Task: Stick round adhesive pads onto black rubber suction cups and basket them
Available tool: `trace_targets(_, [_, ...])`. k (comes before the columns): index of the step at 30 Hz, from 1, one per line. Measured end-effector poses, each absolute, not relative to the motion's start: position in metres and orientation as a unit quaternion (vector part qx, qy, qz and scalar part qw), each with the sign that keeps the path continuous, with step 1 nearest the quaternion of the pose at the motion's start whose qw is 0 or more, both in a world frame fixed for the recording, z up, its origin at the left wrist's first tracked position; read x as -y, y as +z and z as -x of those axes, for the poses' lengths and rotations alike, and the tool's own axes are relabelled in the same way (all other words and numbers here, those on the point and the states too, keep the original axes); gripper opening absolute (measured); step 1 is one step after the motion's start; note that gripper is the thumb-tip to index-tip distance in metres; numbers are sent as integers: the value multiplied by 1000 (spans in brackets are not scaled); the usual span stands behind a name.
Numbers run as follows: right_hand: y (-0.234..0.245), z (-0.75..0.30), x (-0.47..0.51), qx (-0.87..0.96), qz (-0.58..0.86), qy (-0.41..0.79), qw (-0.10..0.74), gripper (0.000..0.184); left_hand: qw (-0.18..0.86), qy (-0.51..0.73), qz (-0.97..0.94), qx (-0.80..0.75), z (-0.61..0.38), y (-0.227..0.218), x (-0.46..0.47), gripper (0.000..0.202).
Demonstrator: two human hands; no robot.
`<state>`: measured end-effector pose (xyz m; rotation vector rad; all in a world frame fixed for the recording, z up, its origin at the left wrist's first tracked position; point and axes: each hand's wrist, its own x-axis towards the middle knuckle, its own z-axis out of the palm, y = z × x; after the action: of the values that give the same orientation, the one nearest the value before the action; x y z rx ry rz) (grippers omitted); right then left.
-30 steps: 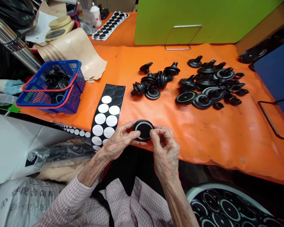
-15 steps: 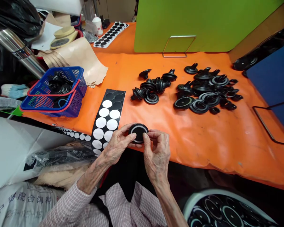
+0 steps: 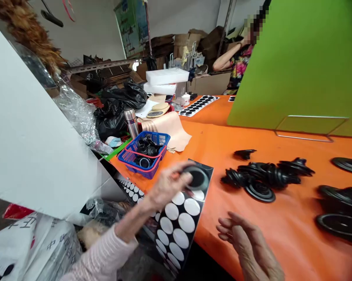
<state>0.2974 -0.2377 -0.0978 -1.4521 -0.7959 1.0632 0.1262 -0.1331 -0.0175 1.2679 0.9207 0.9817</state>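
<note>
My left hand is raised above the black sheet of round stickers, fingers closed round a round black part with a pale ring; the hand is blurred by motion. Lower down near the table's front edge, my right hand hangs loosely with fingers apart and nothing in it. A pile of similar black round parts lies on the orange table cover to the right, and more parts sit at the far right.
A blue basket with black rings stands at the table's left edge. A green board on a wire stand rises behind. A white panel, bags and a flask crowd the left. Another person sits beyond the board.
The camera swung up and left. My right hand let go of the round part and dropped away; my left hand carried the part leftward over the sticker sheet.
</note>
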Motion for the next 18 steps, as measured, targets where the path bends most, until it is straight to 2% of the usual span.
trace_targets(2, [-101, -298, 242, 334, 628, 463, 529, 46, 473, 454, -598, -461, -101, 11, 112, 53])
trace_targets(6, [-109, -309, 254, 371, 640, 449, 500, 39, 91, 402, -705, -577, -85, 31, 89, 55])
trace_targets(8, [-109, -321, 256, 412, 643, 421, 489, 35, 114, 357, -752, -542, -99, 19, 88, 53])
trace_targets(11, [-105, -357, 250, 484, 677, 311, 459, 30, 272, 230, -807, -471, -141, -19, 84, 47])
trace_targets(14, [-106, -419, 240, 501, 754, 115, 410, 28, 260, 197, -863, -386, -192, -60, 66, 49])
trace_targets(18, [-115, -516, 235, 411, 833, -56, 365, 27, 272, 210, -886, -311, -242, -94, 40, 54])
